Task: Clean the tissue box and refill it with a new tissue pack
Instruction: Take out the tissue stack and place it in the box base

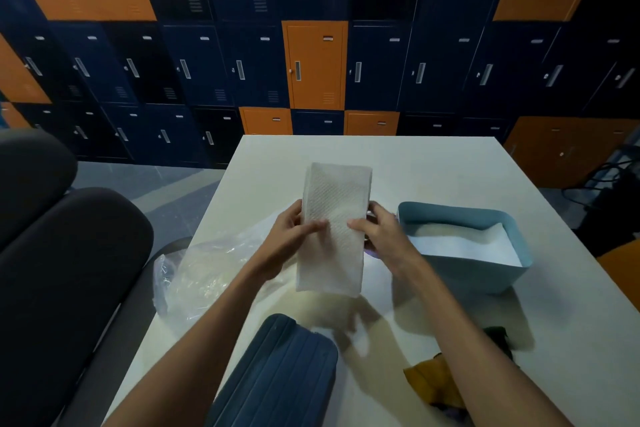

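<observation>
One tissue stack (335, 198), gripped by left hand (290, 238), right hand (381, 236)

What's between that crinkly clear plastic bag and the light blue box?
The white tissue stack, gripped by the left hand and right hand, sits between the plastic bag and the light blue box, as the head view shows.

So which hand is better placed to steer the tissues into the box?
Right, likely. The open box sits just beside the right hand; the left hand grips the far side of the tissue stack.
</observation>
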`<state>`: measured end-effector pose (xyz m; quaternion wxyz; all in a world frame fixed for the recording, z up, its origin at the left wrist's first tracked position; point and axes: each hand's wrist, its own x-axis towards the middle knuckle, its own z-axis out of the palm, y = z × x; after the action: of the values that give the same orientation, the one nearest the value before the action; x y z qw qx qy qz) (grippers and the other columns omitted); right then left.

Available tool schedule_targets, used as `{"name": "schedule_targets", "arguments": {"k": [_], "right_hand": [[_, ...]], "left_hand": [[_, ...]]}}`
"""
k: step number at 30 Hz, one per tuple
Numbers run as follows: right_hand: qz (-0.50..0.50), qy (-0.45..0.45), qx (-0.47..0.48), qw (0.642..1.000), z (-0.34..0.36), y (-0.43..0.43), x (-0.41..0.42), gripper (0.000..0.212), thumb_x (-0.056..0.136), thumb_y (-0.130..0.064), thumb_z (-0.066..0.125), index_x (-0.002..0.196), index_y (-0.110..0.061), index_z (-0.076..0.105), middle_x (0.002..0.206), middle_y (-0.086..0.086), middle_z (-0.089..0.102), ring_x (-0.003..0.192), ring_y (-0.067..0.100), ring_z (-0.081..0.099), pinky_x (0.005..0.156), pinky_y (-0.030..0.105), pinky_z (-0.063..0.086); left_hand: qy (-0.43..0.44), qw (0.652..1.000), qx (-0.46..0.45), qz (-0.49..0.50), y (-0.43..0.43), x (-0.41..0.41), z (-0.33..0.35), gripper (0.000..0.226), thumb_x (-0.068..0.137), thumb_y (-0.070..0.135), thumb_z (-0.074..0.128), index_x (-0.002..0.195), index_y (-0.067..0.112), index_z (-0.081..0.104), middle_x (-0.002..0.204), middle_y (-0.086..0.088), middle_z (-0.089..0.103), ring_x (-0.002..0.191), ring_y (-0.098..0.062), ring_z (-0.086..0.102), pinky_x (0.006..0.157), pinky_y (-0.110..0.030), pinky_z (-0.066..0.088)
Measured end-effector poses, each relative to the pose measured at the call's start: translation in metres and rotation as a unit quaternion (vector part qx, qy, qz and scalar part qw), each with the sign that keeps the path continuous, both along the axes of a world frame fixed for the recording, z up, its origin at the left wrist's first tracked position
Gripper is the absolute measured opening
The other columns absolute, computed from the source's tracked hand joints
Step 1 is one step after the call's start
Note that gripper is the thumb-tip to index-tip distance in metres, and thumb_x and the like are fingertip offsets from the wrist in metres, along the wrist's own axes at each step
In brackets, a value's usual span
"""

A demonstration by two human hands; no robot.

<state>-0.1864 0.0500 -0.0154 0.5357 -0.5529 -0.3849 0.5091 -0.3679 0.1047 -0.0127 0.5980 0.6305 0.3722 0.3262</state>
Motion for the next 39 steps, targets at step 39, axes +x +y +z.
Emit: {"name": "schedule_targets", "arguments": {"k": [39], "right_hand": [[-0.222, -0.148, 0.002, 0.964, -0.059, -0.129, 0.045, 0.038, 0.078, 0.011, 0.061, 0.088, -0.026, 0.059, 0.086, -0.006, 0.064, 0.077, -0.005, 0.061, 0.061, 0.008, 0.048]], "left_hand": [[0.035, 0.998, -0.008, -0.053, -0.043, 0.023, -0.031, 0.040, 0.068, 0.002, 0.076, 0.103, 0.018, 0.065, 0.094, 0.005, 0.072, 0.087, -0.011, 0.067, 0.077, -0.025, 0.055]]}}
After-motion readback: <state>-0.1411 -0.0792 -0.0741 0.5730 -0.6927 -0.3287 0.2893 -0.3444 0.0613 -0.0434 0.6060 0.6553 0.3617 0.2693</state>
